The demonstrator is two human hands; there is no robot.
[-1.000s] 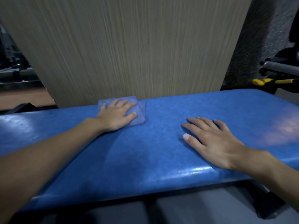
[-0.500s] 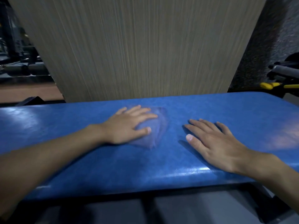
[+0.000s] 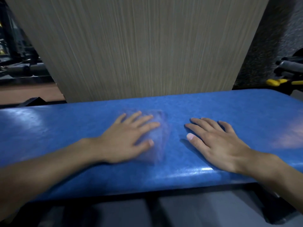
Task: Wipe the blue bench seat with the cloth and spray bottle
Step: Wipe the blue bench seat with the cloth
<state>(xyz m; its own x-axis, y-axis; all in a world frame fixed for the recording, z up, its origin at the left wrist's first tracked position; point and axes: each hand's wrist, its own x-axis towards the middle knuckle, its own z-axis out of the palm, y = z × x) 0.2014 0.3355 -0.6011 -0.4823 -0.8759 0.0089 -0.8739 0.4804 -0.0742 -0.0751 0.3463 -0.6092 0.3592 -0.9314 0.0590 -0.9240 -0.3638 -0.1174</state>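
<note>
The blue bench seat (image 3: 229, 108) stretches across the view from left to right. My left hand (image 3: 129, 136) lies flat with spread fingers on a blue cloth (image 3: 160, 138), pressing it onto the middle of the seat. The cloth is blurred by motion and shows only past the fingertips and thumb. My right hand (image 3: 216, 143) rests flat on the bare seat just right of the cloth, fingers straight, holding nothing. No spray bottle is in view.
A tall beige wood-grain panel (image 3: 139, 49) stands right behind the bench. Dark gym equipment (image 3: 18, 68) sits at the far left. A grey bar with a yellow handle (image 3: 277, 81) is at the far right. Dark floor shows below the seat's front edge.
My left hand has slid the cloth from the seat's back edge to the right and toward me, closer to my right hand. My right hand has stayed in place.
</note>
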